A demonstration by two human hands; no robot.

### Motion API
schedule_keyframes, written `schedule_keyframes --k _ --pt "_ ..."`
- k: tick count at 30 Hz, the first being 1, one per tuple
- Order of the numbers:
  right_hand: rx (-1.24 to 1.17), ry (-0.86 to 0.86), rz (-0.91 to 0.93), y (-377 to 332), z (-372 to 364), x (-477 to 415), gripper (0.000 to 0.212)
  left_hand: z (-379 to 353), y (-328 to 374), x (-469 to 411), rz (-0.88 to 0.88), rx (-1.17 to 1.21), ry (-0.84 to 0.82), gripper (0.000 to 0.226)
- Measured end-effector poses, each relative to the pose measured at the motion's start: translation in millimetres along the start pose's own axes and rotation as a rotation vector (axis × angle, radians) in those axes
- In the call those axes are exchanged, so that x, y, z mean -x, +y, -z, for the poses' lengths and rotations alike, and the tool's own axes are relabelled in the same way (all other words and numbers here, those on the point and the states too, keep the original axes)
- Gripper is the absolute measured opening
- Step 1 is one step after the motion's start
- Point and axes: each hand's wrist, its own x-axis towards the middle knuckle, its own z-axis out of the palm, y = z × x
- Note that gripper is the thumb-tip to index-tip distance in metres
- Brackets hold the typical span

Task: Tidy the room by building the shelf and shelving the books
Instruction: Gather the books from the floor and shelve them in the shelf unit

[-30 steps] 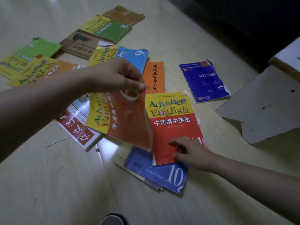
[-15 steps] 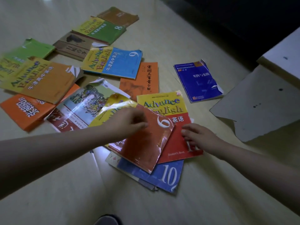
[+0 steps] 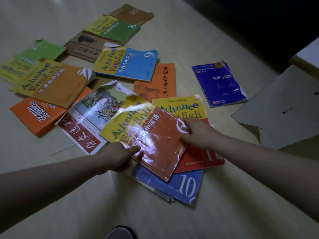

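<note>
Well, the floor (image 3: 172, 213) fills most of what I see. A grey board (image 3: 284, 114) lies flat on it at 3 o'clock, and with no built shelf in sight I judge that step is yet to come. Loose books are scattered from 9 round to 1 o'clock. Dead centre is book 6 (image 3: 150, 135), glossy orange and creased, sitting over a skewed pile with red book 11 (image 3: 198, 156) under its 3 o'clock side and blue book 10 (image 3: 181, 185) at 5 o'clock. Both hands have it: the left hand (image 3: 119, 157) pinches its 7 o'clock edge with the thumb on the cover, and the right hand (image 3: 198, 133) grips its 2 o'clock corner by the numeral. My worry is that the slick, limp cover slips or buckles while being squared. The crooked pile could also fan out if lifted as it lies. I can read "Advance with English" on 6, on 11, and on book 9 (image 3: 127, 64) and book 8 (image 3: 114, 28) toward 12 o'clock, and "Student's Book" on 11.
</note>
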Motion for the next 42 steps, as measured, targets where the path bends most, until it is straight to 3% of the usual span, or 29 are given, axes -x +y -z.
schedule_keyframes --k 4,12,15,21,23,28,33,37,40,42 --pt "-0.006 0.047 -0.086 9.4 2.1 18.4 0.013 -6.2 8.5 -4.5 -0.103 -0.040 0.000 0.045" --pt "-0.048 0.072 -0.360 43.0 2.2 66.5 0.026 -30.8 58.3 -15.9 -0.266 -0.264 0.086 0.042" --pt "-0.118 0.081 -0.407 47.7 0.8 70.4 0.045 -40.6 65.8 -21.2 -0.299 -0.283 0.131 0.042" --pt "-0.205 0.043 -0.378 49.9 4.8 70.7 0.019 -44.5 60.3 -27.1 -0.285 -0.241 0.113 0.040" --pt "-0.227 0.034 -0.376 46.8 6.0 72.1 0.014 -43.9 59.0 -28.8 -0.269 -0.175 0.107 0.050" --pt "-0.310 -0.087 -0.397 35.4 -6.0 84.1 0.026 -47.0 59.0 -30.7 -0.218 -0.093 0.118 0.071" --pt "-0.436 -0.217 -0.372 26.3 -22.9 100.3 0.030 -47.5 51.3 -22.9 -0.220 -0.127 0.129 0.054" --pt "-0.381 -0.246 -0.352 27.0 -28.1 99.4 0.033 -51.8 42.5 -17.9 -0.233 -0.159 0.152 0.056" --pt "-0.499 -0.227 -0.370 26.9 -20.5 91.3 0.008 -57.1 40.6 -14.3 -0.222 -0.131 0.179 0.051" --pt "-0.680 -0.229 -0.436 26.5 -21.8 83.7 0.006 -59.1 42.0 -12.4 -0.204 -0.078 0.193 0.050"
